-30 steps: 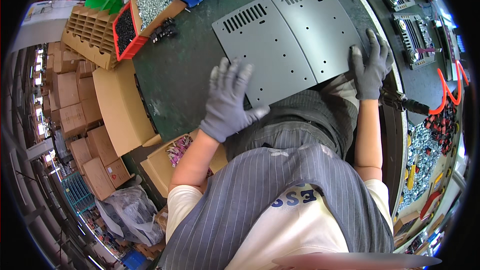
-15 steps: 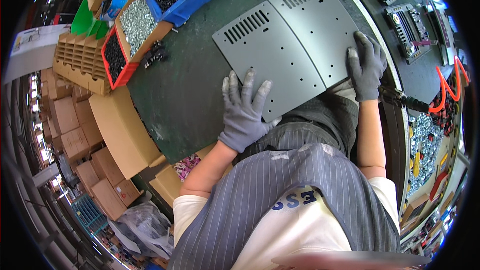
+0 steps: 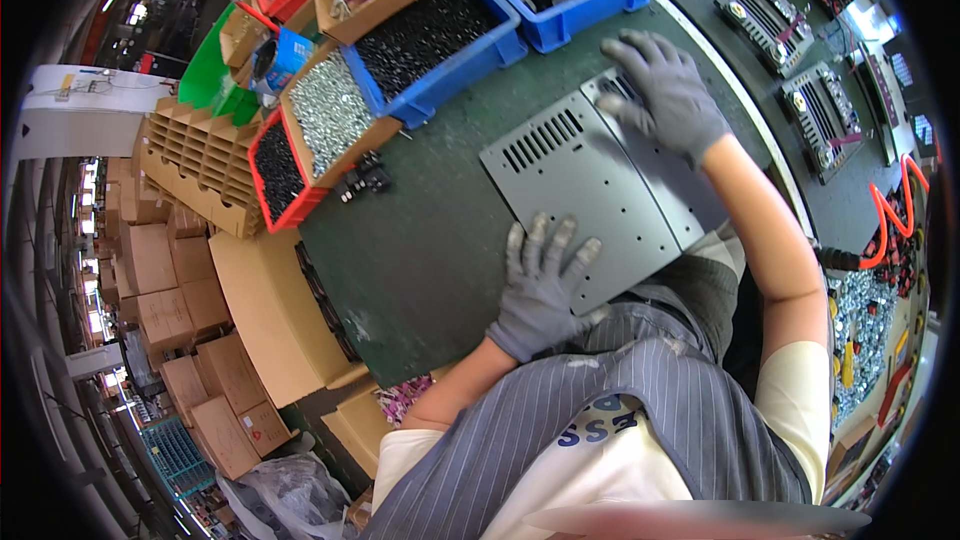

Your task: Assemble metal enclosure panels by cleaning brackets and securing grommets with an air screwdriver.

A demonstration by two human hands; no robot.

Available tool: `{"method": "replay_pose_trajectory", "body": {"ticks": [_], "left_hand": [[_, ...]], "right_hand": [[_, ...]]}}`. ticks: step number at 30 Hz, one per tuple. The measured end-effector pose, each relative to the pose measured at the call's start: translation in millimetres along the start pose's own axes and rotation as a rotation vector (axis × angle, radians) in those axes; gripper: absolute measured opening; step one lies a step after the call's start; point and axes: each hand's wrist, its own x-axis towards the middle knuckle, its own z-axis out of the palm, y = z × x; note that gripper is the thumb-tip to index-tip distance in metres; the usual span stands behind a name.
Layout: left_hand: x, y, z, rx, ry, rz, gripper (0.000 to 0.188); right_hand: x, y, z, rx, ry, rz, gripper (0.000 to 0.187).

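Head view: two grey panels, left panel and right panel, are lying edge to edge on the green bench, slotted ends pointing away, near ends sitting by the lap. Left hand, gloved, is lying flat across the left panel's outer edge; fingers are fanning wide, thumb is sitting at the near corner, nothing is being gripped. Right hand, gloved, is covering the right panel's slotted end; fingers are staying loosely apart and slightly bent, not closing around anything; can't tell if they're touching the metal. Beyond the panels, a blue bin is holding black parts; next to it a cardboard box is holding silver screws, and a red bin is holding more black parts. Metal units are standing at right.
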Motion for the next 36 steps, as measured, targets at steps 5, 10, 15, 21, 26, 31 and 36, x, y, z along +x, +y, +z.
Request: {"method": "replay_pose_trajectory", "body": {"ticks": [5,10,15,21,26,31,36], "left_hand": [[-1,3,-1,0.003,-0.027,-0.003,0.075],[1,1,-2,-0.089,-0.003,-0.002,0.072],[4,-3,-3,-0.125,0.012,0.027,0.072],[3,-5,-2,-0.128,-0.001,0.002,0.070],[3,-4,-3,-0.142,0.020,0.025,0.072],[2,-2,-2,-0.132,0.022,0.018,0.071],[2,-3,-1,-0.141,-0.027,-0.004,0.073]], "right_hand": [[107,4,11,-0.015,0.080,0.102,0.056],[173,-2,23,0.027,-0.526,0.285,0.091],[181,30,36,0.170,-0.426,0.136,0.075],[184,4,26,0.024,-0.582,0.252,0.064],[187,24,37,0.098,-0.589,0.135,0.066],[189,24,39,0.107,-0.589,0.139,0.060],[183,7,34,-0.016,-0.541,0.138,0.058]]}}
